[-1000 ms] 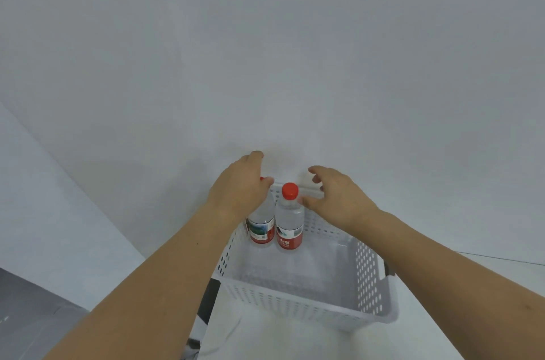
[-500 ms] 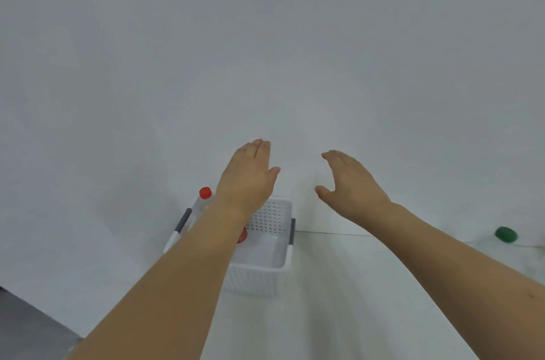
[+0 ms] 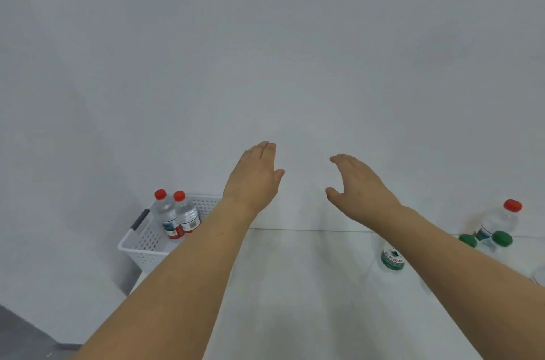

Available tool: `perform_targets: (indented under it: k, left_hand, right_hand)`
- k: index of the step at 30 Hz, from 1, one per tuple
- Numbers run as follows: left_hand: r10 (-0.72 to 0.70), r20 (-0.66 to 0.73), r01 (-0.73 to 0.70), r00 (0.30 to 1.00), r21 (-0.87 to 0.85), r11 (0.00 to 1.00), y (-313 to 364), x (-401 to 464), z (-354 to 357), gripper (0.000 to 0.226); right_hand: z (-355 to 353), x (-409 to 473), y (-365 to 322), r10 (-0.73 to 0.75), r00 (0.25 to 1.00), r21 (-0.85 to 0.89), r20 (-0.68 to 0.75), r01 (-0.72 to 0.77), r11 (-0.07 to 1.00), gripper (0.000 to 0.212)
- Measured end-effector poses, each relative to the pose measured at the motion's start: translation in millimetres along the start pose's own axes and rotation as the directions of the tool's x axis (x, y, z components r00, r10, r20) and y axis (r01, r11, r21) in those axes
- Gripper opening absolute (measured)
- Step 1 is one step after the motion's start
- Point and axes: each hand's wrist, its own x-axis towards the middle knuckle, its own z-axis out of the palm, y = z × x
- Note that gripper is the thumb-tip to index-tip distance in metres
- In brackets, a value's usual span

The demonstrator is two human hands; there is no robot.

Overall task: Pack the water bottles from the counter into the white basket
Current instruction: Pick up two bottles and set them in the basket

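The white perforated basket (image 3: 138, 244) stands at the counter's left end, partly hidden by my left forearm. Two clear red-capped water bottles (image 3: 177, 216) stand upright together in its far corner. My left hand (image 3: 253, 180) is raised to the right of the basket, empty, fingers extended. My right hand (image 3: 358, 187) hovers further right, empty, fingers curved apart. On the counter at the right stand a red-capped bottle (image 3: 500, 219), a green-labelled bottle (image 3: 391, 258) partly behind my right forearm, and two green-capped bottles (image 3: 488, 240).
The white counter (image 3: 295, 286) meets a plain white wall (image 3: 265, 65) behind. The counter's left edge drops to a grey floor (image 3: 17, 333) beside the basket. The basket has a dark handle (image 3: 140, 219) on its left rim.
The view has swung right, so the basket slid to the left. Both hands left the red-capped bottles in the basket and rose, empty. More bottles have come into sight at the right.
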Motion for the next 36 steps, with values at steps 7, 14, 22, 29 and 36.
perform_targets:
  k: [7,14,22,29,36]
  left_hand:
    - [-0.027,-0.01,0.027,1.0,0.001,1.0,102,9,20,0.056]
    - [-0.001,0.045,0.002,0.999,-0.006,1.0,180,17,50,0.055]
    - [-0.028,0.065,0.028,0.998,-0.009,1.0,272,19,81,0.055]
    - [-0.022,0.069,0.024,0.997,-0.019,1.0,353,28,102,0.055]
    - [-0.01,0.1,0.02,0.995,-0.102,0.995,422,53,144,0.055]
  right_hand:
    - [-43,-35,89,0.006,1.0,0.011,0.021,-0.007,1.0,0.063]
    - [-76,-60,161,0.045,0.999,0.025,0.017,-0.045,0.999,0.062]
    - [-110,-86,245,0.045,0.999,0.042,0.024,-0.046,0.998,0.062]
    - [-150,-114,323,0.068,0.997,0.045,0.033,-0.069,0.997,0.06]
    - [-174,-122,411,0.191,0.979,0.061,0.077,-0.196,0.979,0.059]
